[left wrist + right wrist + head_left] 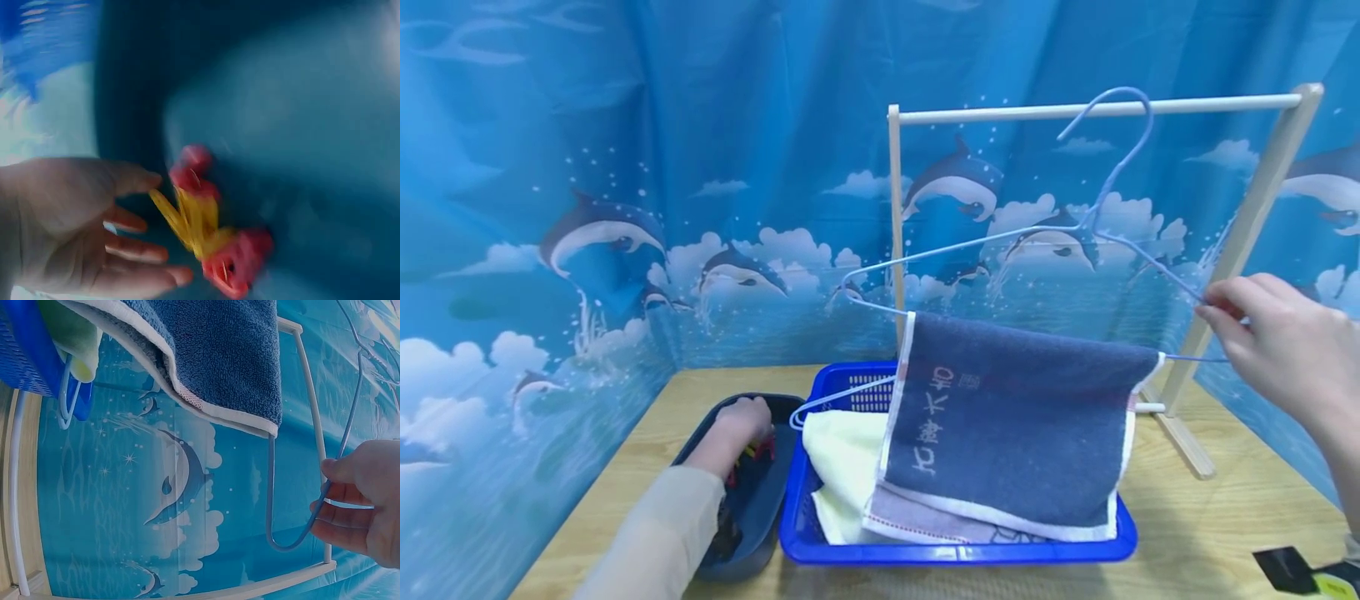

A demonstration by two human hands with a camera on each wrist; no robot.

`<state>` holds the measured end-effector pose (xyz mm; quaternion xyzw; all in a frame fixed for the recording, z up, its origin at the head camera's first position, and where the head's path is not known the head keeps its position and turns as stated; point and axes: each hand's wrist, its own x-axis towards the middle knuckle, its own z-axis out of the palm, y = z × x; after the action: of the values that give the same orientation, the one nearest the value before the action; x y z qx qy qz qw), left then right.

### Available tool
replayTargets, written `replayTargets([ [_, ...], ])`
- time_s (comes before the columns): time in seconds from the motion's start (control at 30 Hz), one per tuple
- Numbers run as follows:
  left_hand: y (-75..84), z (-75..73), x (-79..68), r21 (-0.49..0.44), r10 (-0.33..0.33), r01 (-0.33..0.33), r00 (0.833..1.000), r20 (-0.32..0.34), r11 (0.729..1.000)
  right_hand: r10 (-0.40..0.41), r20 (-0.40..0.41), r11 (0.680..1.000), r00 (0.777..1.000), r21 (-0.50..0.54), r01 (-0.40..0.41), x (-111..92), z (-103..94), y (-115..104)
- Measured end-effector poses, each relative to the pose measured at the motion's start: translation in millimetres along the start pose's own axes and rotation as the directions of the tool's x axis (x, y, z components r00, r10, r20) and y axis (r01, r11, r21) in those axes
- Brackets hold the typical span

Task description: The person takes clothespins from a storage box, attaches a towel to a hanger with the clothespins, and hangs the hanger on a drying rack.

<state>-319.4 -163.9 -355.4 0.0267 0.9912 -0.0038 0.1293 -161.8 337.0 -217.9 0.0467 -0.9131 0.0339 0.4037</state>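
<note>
— Gripping anything, those hands?
— Right hand (1285,337), yes: raised at the far right, thumb and fingers pinching one end of the hanger. Left hand (741,425), no: fingers loose and outstretched.
— Around them?
— Largest, the rack (1000,115), behind. Next, the basket (955,552), with the bin (769,479) beside it, where the left arm reaches down. Towel (1015,425): draped over the hanger (270,494), above the basket.
— Smallest?
— Clips (203,215), inside the bin, just beside the left fingertips; blur hides any contact.
</note>
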Motion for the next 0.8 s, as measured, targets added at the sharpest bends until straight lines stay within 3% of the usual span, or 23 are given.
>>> replayTargets([
  [0.23, -1.2, 14.1, -4.3, -0.046, 0.066, -0.068, 0.997, -0.035, 0.997, -0.007, 0.003, 1.000, 1.000, -0.021, 0.007, 0.5, -1.7, -1.3],
  [0.57, -1.3, 18.2, 0.2, 0.020, 0.106, -0.105, 0.992, -0.068, 0.994, -0.015, -0.006, 0.999, 1.000, -0.029, 0.015, -1.5, -0.6, -0.2],
  [0.8, -5.1, 16.8, -3.1, 0.043, 0.117, -0.115, 0.992, -0.056, 0.992, -0.023, -0.003, 1.000, 1.000, -0.018, 0.023, -0.1, 0.8, -0.8],
])
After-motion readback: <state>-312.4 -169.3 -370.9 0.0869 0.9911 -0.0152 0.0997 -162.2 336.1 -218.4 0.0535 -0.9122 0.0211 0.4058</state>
